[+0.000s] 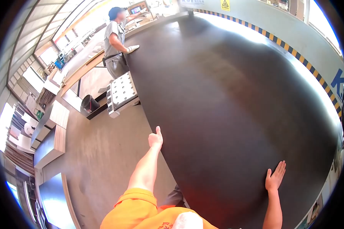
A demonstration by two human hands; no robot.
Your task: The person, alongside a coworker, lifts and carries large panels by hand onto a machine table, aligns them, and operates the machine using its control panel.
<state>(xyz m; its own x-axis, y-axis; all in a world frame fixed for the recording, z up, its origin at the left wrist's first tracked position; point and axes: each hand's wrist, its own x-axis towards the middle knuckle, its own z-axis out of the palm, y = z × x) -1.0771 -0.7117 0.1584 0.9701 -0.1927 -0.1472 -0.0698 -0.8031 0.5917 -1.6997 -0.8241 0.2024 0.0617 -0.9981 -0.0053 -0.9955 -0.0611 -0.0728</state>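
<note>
We cannot tell whether our left hand grips the panel, cropped below. Our right hand lies flat, fingers extended, on its dark face.

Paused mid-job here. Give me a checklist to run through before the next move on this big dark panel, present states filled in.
1. Left-hand grip secure on the dark panel: cannot tell; it is at the left edge, thumb extended, finger hold unclear.
2. Right-hand grip flat on the panel's top face: ok, fingers extended.
3. Co-worker's gloved hand off the panel: not ok, it rests at the left edge, farther along.
4. Black bucket apart from the panel: ok, beyond the white support table.
5. Far edge's fit beneath the striped beam: cannot tell, glare there.
</note>
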